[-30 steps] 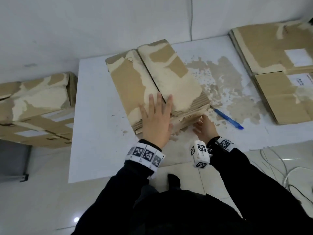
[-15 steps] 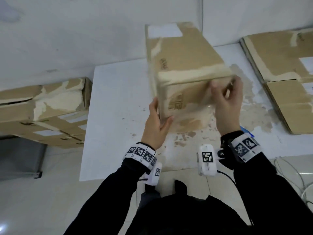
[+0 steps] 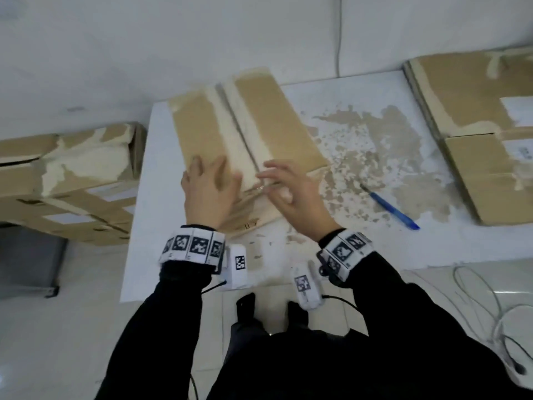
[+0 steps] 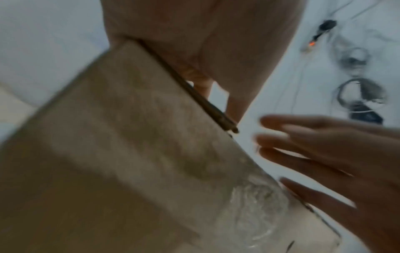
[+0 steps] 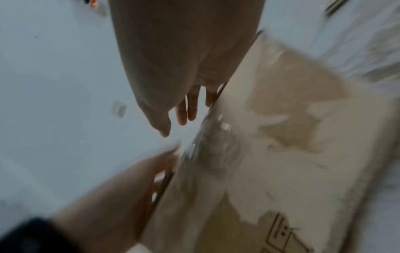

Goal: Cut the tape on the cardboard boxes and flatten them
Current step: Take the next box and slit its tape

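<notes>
Hands meet at the near end of the cardboard box (image 3: 245, 125) on the white table (image 3: 360, 246): left hand (image 3: 209, 192) spread flat there, right hand (image 3: 291, 194) loose-fingered, holding nothing; blue pen (image 3: 389, 207) lies nearby.

From the head we look steeply down at the white table (image 3: 202, 116), both hands and the cardboard box (image 3: 245, 122). Each wrist camera sits close behind its palm, facing along the fingers. All three views share the box's near edge; the wrist views are blurred.
</notes>
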